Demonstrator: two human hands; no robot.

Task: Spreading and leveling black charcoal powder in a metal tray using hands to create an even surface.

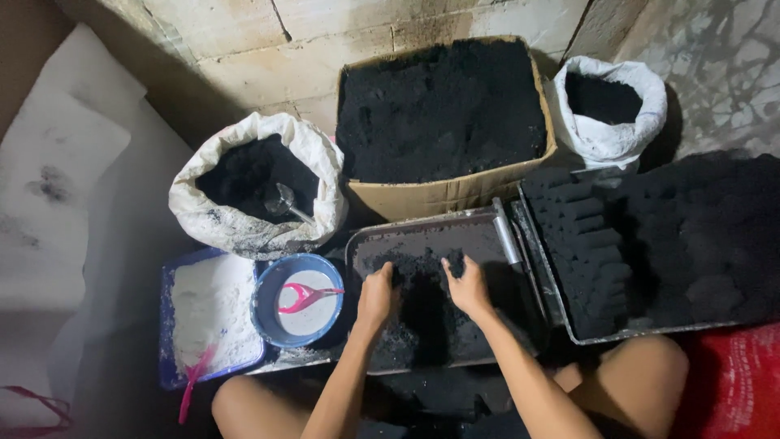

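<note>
Both my hands are down in a metal tray (pixel 422 232) that holds a heap of black powder (pixel 418 305). My left hand (pixel 376 296) presses into the heap at its left side, fingers curled into the powder. My right hand (pixel 468 286) rests on the heap's right side, fingers bent and dug in. The powder sits between the two hands in a dark mound. My bare knees show at the bottom edge, either side of the tray.
A cardboard box (pixel 443 193) full of black powder stands behind the tray. White sacks (pixel 244 228) (pixel 609 142) of the same powder flank it, a metal scoop (pixel 284 201) in the left one. A blue bowl (pixel 268 309) with a pink spoon and a tub of white powder (pixel 213 313) lie left. Black moulded blocks (pixel 585 244) fill a tray at right.
</note>
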